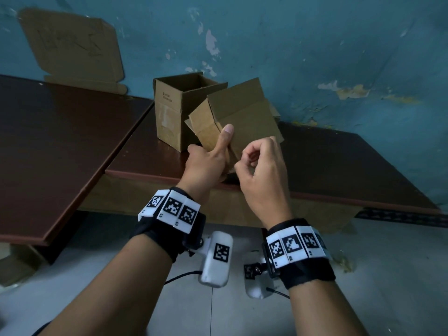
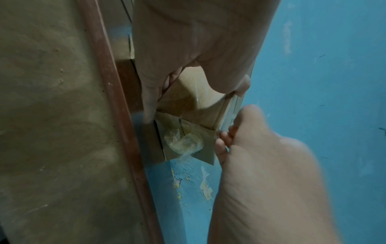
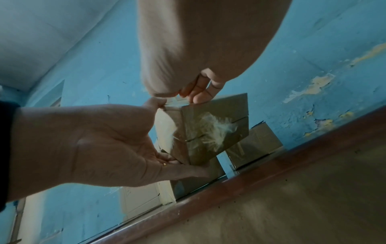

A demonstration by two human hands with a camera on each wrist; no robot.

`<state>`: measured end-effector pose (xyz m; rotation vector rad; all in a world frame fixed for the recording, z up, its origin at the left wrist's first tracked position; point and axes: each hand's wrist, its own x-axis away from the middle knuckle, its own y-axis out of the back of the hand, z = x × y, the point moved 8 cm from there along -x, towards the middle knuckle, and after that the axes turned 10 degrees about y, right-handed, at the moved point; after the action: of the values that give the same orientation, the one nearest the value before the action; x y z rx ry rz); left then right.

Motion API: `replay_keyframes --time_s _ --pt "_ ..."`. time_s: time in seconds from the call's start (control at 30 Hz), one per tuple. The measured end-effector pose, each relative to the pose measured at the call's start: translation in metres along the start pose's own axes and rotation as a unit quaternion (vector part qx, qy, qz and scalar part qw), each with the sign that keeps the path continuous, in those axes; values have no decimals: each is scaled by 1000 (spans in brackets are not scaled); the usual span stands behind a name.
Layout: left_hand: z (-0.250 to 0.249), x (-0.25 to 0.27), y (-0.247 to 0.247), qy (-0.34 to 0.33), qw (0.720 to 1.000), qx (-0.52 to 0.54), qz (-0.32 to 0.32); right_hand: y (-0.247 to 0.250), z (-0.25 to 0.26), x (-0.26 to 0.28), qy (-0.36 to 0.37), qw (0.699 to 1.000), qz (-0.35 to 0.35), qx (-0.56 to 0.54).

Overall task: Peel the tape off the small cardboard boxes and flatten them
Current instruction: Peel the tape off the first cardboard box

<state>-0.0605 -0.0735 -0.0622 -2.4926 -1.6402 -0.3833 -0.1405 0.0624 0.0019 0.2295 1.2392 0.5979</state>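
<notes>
Both hands work above the near edge of the brown table [image 1: 339,161]. Left hand [image 1: 206,163] grips the small cardboard box [image 1: 244,117] from the side, thumb up its face, holding it tilted in the air. Right hand [image 1: 261,170] has fingers curled, pinching at the box's lower edge. Behind, a second box [image 1: 174,110] stands open on the table. Crumpled clear tape [image 3: 208,130] clings to the held box's closed bottom.
</notes>
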Motion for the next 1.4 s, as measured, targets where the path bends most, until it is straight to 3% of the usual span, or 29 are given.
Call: replay_keyframes --time_s 0.23,0.47,0.83,1.13,1.4 --pt "7 2 -2 64 995 66 44 6 -1 0 -46 996 -30 -73" --pt "4 3 -1 38 996 79 29 5 -4 -1 -20 999 -29 -27" --pt "3 2 -2 28 998 60 21 5 -3 -4 -19 998 -21 -51" --pt "9 7 -7 82 976 187 77 5 0 -4 -52 993 -31 -102" --pt "2 10 -5 67 958 264 92 6 -2 -2 -96 985 -60 -130"
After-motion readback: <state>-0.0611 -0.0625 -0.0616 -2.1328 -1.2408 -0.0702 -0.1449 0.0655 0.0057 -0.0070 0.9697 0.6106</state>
